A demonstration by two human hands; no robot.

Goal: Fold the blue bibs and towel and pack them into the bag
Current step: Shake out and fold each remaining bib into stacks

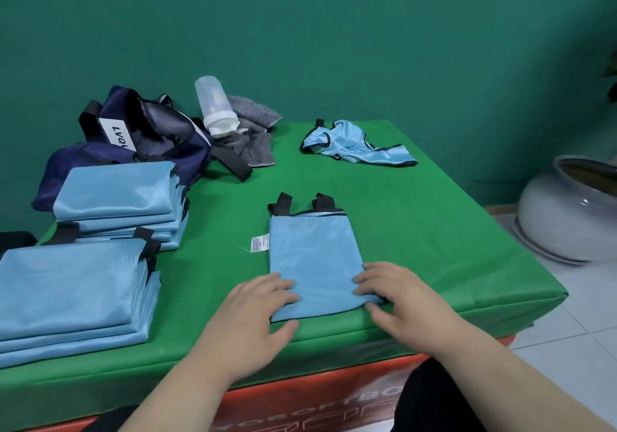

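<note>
A light blue bib (pixel 314 258), folded into a narrow strip with black straps at its far end, lies on the green table (pixel 417 231). My left hand (pixel 257 311) grips its near left corner, fingers on top and thumb at the edge. My right hand (pixel 397 298) pinches the near right corner. Two stacks of folded blue bibs sit at the left, one near (pixel 73 291) and one farther (pixel 123 204). A crumpled blue bib (pixel 350 144) lies at the back. The navy bag (pixel 143 137) lies open at the back left, beside a grey striped towel (pixel 253 134).
A translucent plastic bottle (pixel 215 107) leans on the towel behind the bag. A large grey ceramic pot (pixel 574 211) stands on the tiled floor to the right of the table. A green wall backs the table.
</note>
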